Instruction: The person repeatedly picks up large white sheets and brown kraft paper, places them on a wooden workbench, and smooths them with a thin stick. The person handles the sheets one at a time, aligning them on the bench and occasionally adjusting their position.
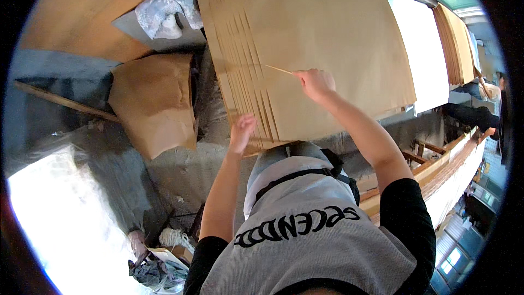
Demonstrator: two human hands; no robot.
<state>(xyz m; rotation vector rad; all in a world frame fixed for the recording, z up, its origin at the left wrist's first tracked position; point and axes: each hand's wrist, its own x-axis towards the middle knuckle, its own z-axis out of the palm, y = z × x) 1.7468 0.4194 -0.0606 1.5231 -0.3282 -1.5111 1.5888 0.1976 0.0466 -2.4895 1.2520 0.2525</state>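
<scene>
Brown sheets: A broad stack (333, 33) lies in front of the person, its staggered edges (246, 71) forming narrow steps along the left side.
Right hand: The fingers of the right hand (318, 84) hold a thin stick (278, 69) in a pinch; its tip points left, toward the steps.
Left hand: The left hand (241, 131) is at the near left corner of the stack. Its fingers appear part-curled but are blurred; whether they grip a sheet cannot be told.
Stick hazard: The tip could scratch or pierce the top sheet. Probable cause: excess downward pressure or a steep angle.
Step hazard: Spacing could become uneven. Probable cause: the left hand dragging several edges together.
Near-edge hazard: Corners could crease or shift. Probable cause: the person's torso (305, 191) pressing against the near side.
Right-side hazard: The stack could slide toward the white sheet (426, 49) beside it. Probable cause: sideways push without a steadying hand.
Far-left hazard: Crumpled white material (164, 13) near the far left corner could catch a sheet if the stack shifts left.
</scene>
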